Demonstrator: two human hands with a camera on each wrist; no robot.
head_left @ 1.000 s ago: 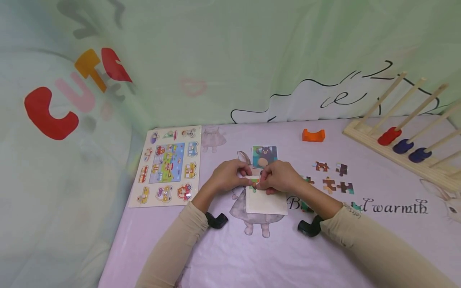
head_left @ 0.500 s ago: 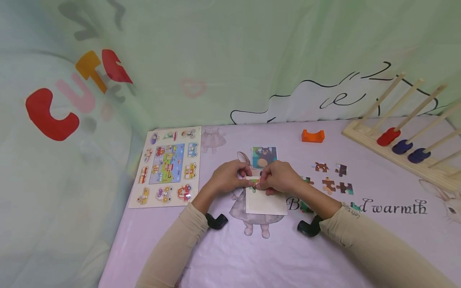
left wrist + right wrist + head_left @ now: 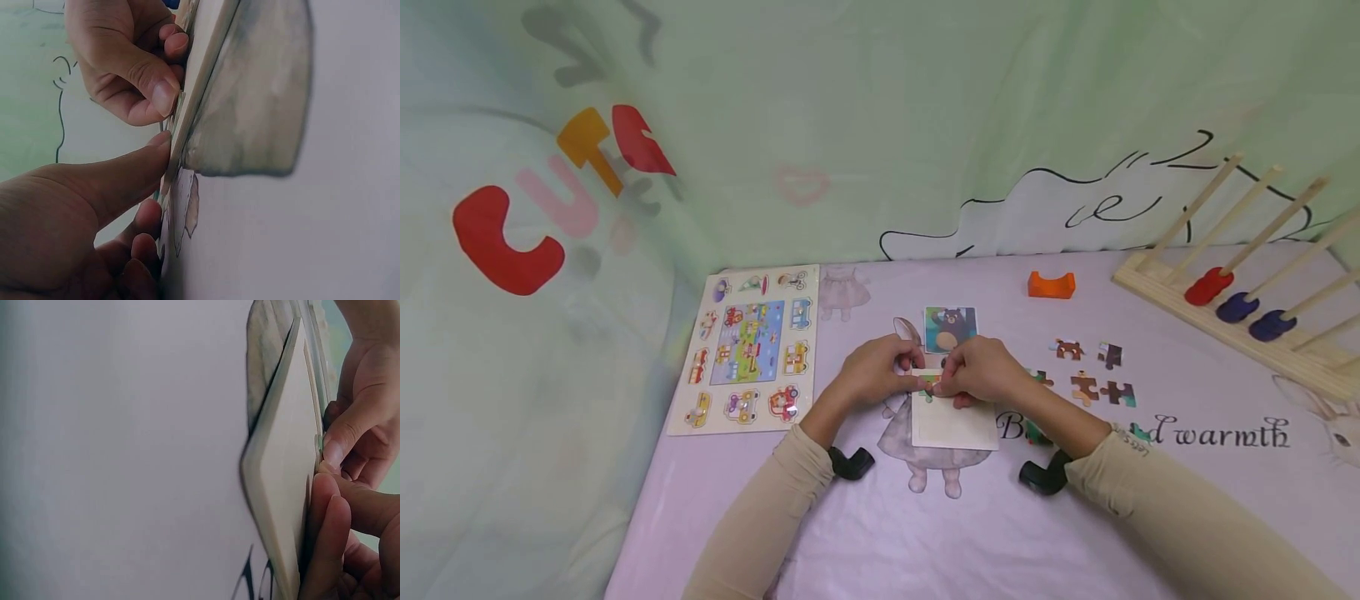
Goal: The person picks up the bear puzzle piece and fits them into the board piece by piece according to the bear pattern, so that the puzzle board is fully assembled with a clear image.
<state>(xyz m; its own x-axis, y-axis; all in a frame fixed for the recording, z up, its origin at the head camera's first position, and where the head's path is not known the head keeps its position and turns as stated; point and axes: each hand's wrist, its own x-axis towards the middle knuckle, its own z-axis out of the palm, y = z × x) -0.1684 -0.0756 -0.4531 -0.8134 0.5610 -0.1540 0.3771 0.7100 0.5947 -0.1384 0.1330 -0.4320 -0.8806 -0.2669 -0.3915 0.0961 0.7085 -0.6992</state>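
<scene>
A pale wooden puzzle board [image 3: 955,429] lies on the table, with a small green jigsaw piece [image 3: 928,397] at its upper left corner. My left hand [image 3: 874,368] holds the board by that corner, thumb on top at the piece's edge and fingers curled at the side. My right hand [image 3: 988,368] pinches the jigsaw piece between thumb and forefinger, low over the board. Both thumb tips nearly meet there, and the fingers partly hide the piece. The left wrist view shows the left thumb [image 3: 119,181] against the board's edge. Just behind the hands lies a bear picture card [image 3: 951,331].
Several loose jigsaw pieces [image 3: 1084,387] lie to the right, some partly behind the right forearm. A vehicle puzzle board [image 3: 808,392] is at the left. An orange block [image 3: 1051,285] sits at the back, and a wooden peg rack [image 3: 1240,321] stands at the far right.
Both hands stay at the board's upper left corner with almost no movement. The whole head view shifts very slightly.
</scene>
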